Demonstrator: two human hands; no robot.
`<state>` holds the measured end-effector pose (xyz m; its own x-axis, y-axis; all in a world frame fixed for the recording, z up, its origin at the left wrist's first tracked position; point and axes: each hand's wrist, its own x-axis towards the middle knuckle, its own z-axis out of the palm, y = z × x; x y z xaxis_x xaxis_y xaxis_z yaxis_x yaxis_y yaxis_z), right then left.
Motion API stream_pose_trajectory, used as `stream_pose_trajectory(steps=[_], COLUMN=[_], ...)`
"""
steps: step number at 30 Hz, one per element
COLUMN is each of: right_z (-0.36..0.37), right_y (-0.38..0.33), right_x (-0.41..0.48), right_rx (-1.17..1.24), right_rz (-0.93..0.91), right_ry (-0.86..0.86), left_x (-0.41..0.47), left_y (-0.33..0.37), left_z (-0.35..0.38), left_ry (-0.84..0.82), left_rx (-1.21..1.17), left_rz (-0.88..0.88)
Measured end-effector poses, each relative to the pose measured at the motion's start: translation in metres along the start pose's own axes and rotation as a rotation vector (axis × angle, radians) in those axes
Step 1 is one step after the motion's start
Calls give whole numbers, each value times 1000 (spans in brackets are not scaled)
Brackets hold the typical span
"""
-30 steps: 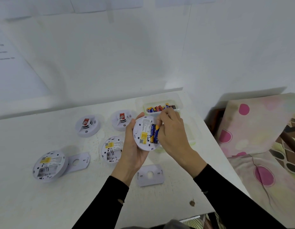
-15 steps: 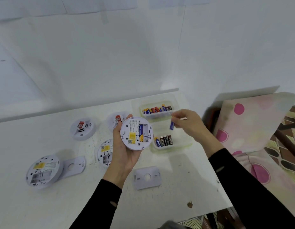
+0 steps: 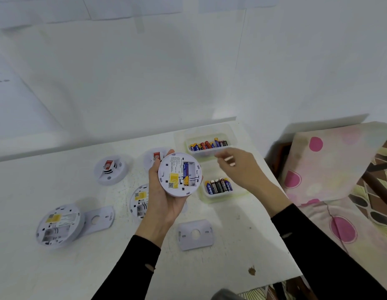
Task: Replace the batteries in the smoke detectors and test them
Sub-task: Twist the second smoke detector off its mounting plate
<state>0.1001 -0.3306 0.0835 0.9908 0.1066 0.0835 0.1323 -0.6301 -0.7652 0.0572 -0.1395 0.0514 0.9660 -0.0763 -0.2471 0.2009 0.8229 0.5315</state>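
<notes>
My left hand (image 3: pixel 164 204) holds a round white smoke detector (image 3: pixel 177 176) above the table, back side up. Its battery bay is uncovered: one blue battery (image 3: pixel 185 173) lies in it and the slot beside it is bare. My right hand (image 3: pixel 240 169) hovers to the right, blurred, fingers loosely curled with nothing visible in them. It hangs between the far clear tray (image 3: pixel 210 151) of mixed batteries and the near clear tray (image 3: pixel 218 197), where black and blue batteries (image 3: pixel 219 186) lie.
Two detectors (image 3: pixel 110 169) (image 3: pixel 154 155) with red tags stand at the back of the table. Two more (image 3: pixel 58 226) (image 3: pixel 139 201) lie back side up. Two mounting plates (image 3: pixel 99 219) (image 3: pixel 195 234) lie loose. Just right of the trays is the table's right edge, then a pink-dotted cloth (image 3: pixel 331 165).
My right hand pulled a blue battery out of the held detector and carried it right. Now it holds none, and another blue battery lies in the near tray. The left hand kept its hold.
</notes>
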Motion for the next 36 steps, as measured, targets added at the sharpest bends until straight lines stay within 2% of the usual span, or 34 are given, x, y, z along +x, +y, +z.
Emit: stream_pose_trajectory(steps=[2,5,10,14,19,23,26,28,31,33,36], right_z=[1,10,16,17,21,19,18,22,27,29,25], right_y=[-21,-29,-28,-29,-31,-31,-25,-19,-9,-9,-24], right_x=[-10,-21,-30,-30,-27,-27,-27,-28,-31,-35,-39], right_rx=[122,44,54,-47,-131,-93,-138,-193,-236,-103,409], right_rz=[-211,-405,-431,-508,-637,-614,-552,-610,-745,-725,-391], right_ry=[-83,-233,-261,-231,-114,-118,-210,-216,-135,-97,-27], left_x=[-1,-2,-5,-8,-7,-5,-5,-6,-5,-4,-3], left_y=[0,-1,-1,-4,-5,-6,-7,-6,-5,-4,-5], left_z=[3,5,11,13,17,17,15,14,11,11,11], left_ry=[4,-1,-15,-16,-17,-20,-14,2,8,1,-11], left_rx=[-2,6,23,12,16,-6,-15,-24,-88,-101,-79], left_rz=[1,8,9,-11,-8,-22,-39,-56,-69,-80,-77])
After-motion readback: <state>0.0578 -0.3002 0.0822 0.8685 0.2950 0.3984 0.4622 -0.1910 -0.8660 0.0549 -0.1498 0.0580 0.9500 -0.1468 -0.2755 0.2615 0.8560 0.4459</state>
